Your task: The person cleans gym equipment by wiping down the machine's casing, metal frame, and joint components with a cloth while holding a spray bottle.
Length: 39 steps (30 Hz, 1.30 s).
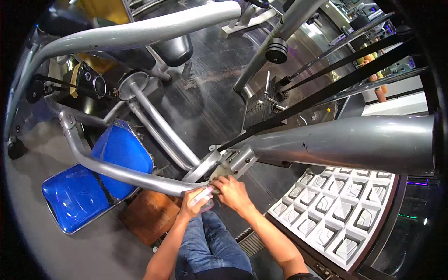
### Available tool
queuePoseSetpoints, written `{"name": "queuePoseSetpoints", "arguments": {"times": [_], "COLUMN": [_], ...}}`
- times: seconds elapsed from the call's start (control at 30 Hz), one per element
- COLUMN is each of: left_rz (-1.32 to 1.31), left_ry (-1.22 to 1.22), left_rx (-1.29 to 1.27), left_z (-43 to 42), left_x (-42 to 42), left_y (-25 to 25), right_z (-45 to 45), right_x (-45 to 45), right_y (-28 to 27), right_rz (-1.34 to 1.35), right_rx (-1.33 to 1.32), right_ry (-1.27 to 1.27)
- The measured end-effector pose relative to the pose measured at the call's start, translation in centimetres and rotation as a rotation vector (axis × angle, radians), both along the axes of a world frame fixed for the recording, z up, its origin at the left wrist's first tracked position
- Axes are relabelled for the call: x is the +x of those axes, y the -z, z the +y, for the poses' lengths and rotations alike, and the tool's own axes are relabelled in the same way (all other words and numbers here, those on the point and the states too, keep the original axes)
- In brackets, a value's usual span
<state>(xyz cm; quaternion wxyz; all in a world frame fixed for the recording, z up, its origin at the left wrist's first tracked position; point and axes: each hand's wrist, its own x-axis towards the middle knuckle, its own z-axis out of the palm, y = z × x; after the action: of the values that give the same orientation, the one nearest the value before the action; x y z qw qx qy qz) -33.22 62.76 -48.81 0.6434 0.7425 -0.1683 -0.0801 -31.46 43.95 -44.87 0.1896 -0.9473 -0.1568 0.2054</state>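
Observation:
My left hand point(192, 204) is closed around a small white and pink bottle point(203, 195), with a see-through part near my knee. Beside it, my right hand point(230, 192) presses a pale greyish cloth point(221, 172) against the metal joint of the gym machine, its fingers bent over the cloth. The curved silver tube point(126, 178) of the frame ends right at my hands. Just past the cloth is a metal bracket point(244, 161) with bolts, where a black belt point(261, 125) also meets the frame. My fingers partly hide the bottle and the cloth.
A thick silver post point(350, 142) runs to the right, and another bent tube point(140, 35) crosses the top left. Blue padded seats point(74, 198) and a brown wooden block point(150, 215) are at left. A white panel with square recesses point(326, 205) lies at lower right.

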Motion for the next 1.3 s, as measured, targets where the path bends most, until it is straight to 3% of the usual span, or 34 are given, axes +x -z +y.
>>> {"name": "queuePoseSetpoints", "arguments": {"times": [0.07,0.1,0.2,0.23,0.3,0.47,0.5,0.57,0.77,0.87,0.97,1.0,1.07,1.13,1.23,1.3], "left_rz": [0.359,-0.005,-0.054,0.135,0.265,0.685,0.794,0.769,0.829,0.789,0.453,0.453,-0.156,-0.204,0.013,-0.106], "left_ry": [0.018,0.045,0.025,-0.036,-0.041,-0.05,-0.129,-0.133,-0.202,-0.171,-0.077,-0.075,-0.069,-0.066,-0.02,-0.077], "left_rx": [-0.08,0.022,0.088,-0.025,-0.09,-0.235,-0.228,-0.221,-0.195,-0.129,0.003,0.007,0.236,0.307,0.274,0.283], "left_z": [1.8,2.6,4.8,5.1,6.5,7.7,7.1,6.8,5.9,6.1,6.3,6.4,6.5,6.6,6.7,6.2], "left_x": [-0.5,-0.8,-0.9,-1.0,-0.6,0.5,1.2,1.7,2.0,1.6,1.0,0.9,0.8,0.8,0.2,0.6], "left_y": [-0.9,0.6,1.6,1.5,2.4,4.5,2.4,1.8,0.4,1.2,2.1,2.8,4.3,4.3,4.6,3.5], "right_z": [-0.6,-0.7,-0.5,0.1,2.5,5.4,5.2,4.5,4.0,5.4,6.5,6.7,5.9,4.3,2.1,0.4], "right_x": [1.1,2.0,4.6,5.1,6.1,7.9,8.2,9.3,9.5,9.1,8.4,8.2,7.7,6.2,3.0,0.4], "right_y": [-0.2,0.2,1.9,2.5,2.4,4.9,5.0,4.9,7.7,7.7,7.2,6.9,5.2,3.5,-1.5,-2.5], "right_rz": [-0.091,-0.056,0.029,0.027,0.064,0.27,0.331,0.406,0.127,0.241,0.356,0.392,0.455,0.414,0.341,0.035], "right_rx": [-0.044,-0.091,-0.189,-0.187,-0.395,-0.358,-0.337,-0.356,-0.6,-0.551,-0.453,-0.425,-0.366,-0.24,-0.213,-0.133], "right_ry": [0.034,0.074,0.096,0.09,-0.092,-0.154,-0.154,-0.137,-0.107,-0.151,-0.147,-0.142,-0.11,-0.024,0.149,0.332]}}
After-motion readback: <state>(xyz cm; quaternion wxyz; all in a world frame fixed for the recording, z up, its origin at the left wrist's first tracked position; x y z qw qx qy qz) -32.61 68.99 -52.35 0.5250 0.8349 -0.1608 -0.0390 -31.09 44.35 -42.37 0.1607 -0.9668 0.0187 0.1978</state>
